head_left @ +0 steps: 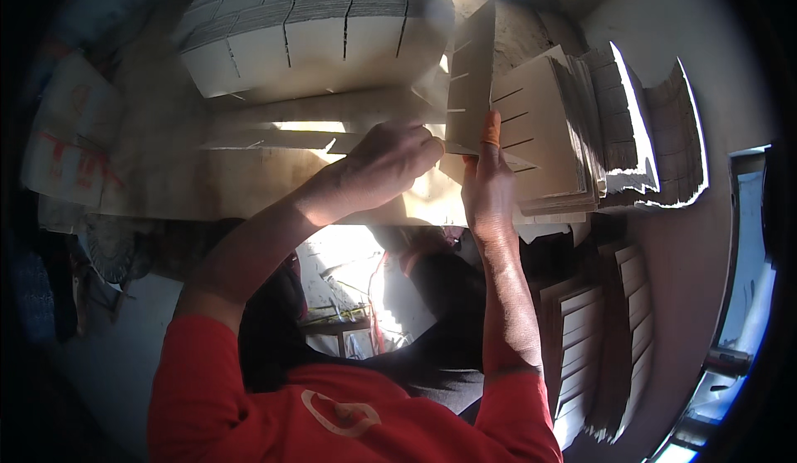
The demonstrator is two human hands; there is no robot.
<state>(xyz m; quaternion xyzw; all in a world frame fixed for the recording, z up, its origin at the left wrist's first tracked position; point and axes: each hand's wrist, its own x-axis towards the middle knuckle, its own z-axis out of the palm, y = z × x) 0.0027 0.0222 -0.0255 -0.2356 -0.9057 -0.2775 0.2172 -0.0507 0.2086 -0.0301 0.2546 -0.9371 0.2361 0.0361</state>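
Note:
My left hand (pixel 388 164) is closed, its fingers curled around the right part of a long, narrow slotted cardboard strip (pixel 286 140) that stretches out to the left over the table. Beside it, my right hand (pixel 490 185) grips the lower end of a slotted cardboard piece (pixel 471 77) that stands nearly upright. An orange cover sits on one finger of this hand. The two pieces come together between my hands, but whether their slots interlock is hard to make out. Right of my right hand, a stack of slotted cardboard sheets (pixel 544 139) leans on the table.
Behind my hands stands a large stack of slotted cardboard (pixel 315 44). More cardboard stacks (pixel 623 122) line the right side, and others (pixel 577 347) are lower down by the wall. A pale panel with red marks (pixel 70 151) is at the left end of the table (pixel 166 193).

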